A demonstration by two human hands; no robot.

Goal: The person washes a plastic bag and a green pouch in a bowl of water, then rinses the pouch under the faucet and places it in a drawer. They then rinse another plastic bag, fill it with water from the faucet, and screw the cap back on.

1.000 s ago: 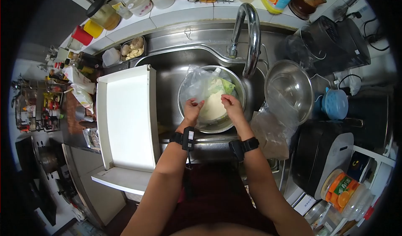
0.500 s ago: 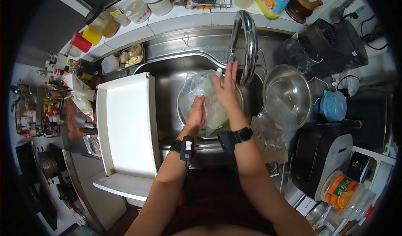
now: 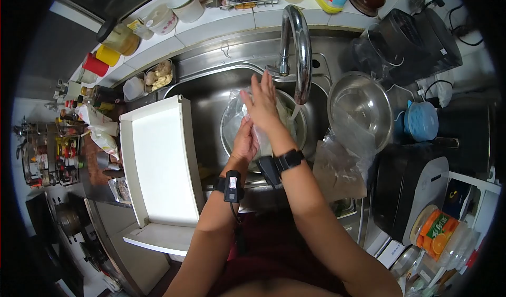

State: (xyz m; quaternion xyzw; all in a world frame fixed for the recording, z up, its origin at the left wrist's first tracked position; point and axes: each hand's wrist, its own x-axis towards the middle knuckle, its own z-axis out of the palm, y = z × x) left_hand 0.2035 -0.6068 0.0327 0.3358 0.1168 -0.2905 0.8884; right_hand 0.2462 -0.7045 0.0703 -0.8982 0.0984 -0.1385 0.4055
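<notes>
- Since a second ago, your right hand (image 3: 262, 103) has left the bag's mouth and climbed toward the faucet (image 3: 296, 39), fingers now spread flat and holding nothing.
- Your left hand (image 3: 245, 141) has turned side-on and pinches the plastic bag (image 3: 237, 110), where earlier both hands worked its opening.
- That bag sits in the steel bowl (image 3: 300, 133) directly under the faucet, inside the sink (image 3: 211, 94), with pale and green leaves showing faintly through the film.
- Judging by the look, the film is thin, soft and probably wet and slippery; it gives no firm edge, so gather it at the neck rather than the belly.
- The contents look light but loose, likely to slump and shift if tilted.
- Your right wrist is extended, palm down, forearm reaching diagonally over the bowl's near rim.
- Your left forearm runs straight in beneath it, thumb side up.
- Left of the faucet lies the white tray (image 3: 161, 160); right of it, a second steel bowl (image 3: 363, 104).
</notes>
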